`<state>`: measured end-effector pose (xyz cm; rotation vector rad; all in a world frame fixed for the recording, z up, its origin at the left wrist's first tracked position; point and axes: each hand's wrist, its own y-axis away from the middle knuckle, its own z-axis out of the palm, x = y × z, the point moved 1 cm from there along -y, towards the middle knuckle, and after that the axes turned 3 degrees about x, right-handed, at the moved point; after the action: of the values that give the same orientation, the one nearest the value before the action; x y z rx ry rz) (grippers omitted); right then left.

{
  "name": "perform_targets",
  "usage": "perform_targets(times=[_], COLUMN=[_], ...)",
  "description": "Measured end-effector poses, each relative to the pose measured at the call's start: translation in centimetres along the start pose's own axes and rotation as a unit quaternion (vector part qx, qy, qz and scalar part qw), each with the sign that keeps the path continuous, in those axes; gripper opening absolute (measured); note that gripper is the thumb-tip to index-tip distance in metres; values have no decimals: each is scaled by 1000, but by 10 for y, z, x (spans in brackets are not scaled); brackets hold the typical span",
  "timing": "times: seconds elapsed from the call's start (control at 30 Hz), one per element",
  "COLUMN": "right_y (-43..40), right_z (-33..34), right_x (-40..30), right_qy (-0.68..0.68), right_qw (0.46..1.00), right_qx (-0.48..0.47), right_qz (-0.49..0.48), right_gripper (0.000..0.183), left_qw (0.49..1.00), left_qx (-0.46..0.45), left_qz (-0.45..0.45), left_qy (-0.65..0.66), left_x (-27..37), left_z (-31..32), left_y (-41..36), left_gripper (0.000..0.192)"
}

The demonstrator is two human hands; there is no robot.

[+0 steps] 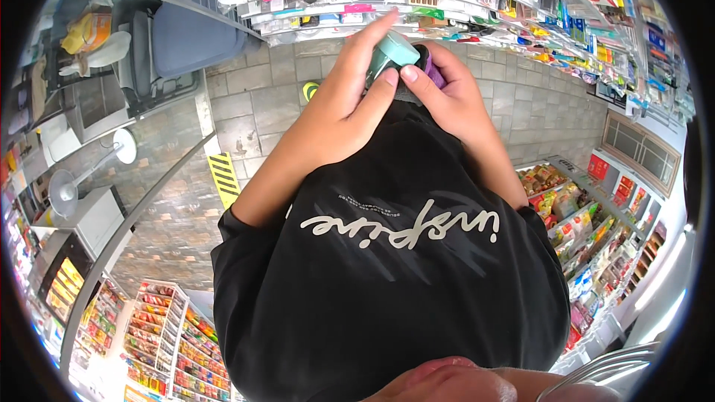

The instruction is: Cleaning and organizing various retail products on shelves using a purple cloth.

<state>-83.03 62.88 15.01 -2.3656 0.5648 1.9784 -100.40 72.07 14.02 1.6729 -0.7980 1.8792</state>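
Both hands meet in front of my chest at the top middle, close to the shelves. My left hand (357,84) grips a small translucent green container with a mint-coloured lid (397,49), its index finger pointing up past the lid. My right hand (449,86) is closed around a purple and black item (433,70), possibly cloth, just right of the container. The right thumb tip lies near the lid's lower edge, close to the left thumb. The fingers behind both items are mostly hidden.
Packed merchandise shelves (346,11) curve across the top. Snack racks stand at lower left (151,329) and right (581,223). A grey-blue chair (192,39) is at upper left, near a white fan (62,192). Yellow-black tape (224,176) marks the tiled floor.
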Motion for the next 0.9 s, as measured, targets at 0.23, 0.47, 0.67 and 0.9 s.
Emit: perform_targets(times=[0.23, 0.47, 0.67, 0.9], right_y=[15, 26, 47, 65], right_z=[-31, -93, -160, -205], right_x=[9, 33, 60, 91], right_qy=[-147, -238, -255, -304], right_qw=[989, 970, 958, 949], right_qx=[11, -21, -111, -82], right_qz=[-22, -34, -70, -27], right_gripper=[31, 39, 41, 42], left_qw=[990, 945, 980, 981], left_qx=[100, 78, 25, -43], left_qz=[56, 115, 40, -23], left_qy=[-82, -296, -194, -189], left_x=[2, 26, 14, 11], left_z=[46, 113, 166, 233], left_y=[-2, -14, -17, -29], left_gripper=[86, 77, 71, 62])
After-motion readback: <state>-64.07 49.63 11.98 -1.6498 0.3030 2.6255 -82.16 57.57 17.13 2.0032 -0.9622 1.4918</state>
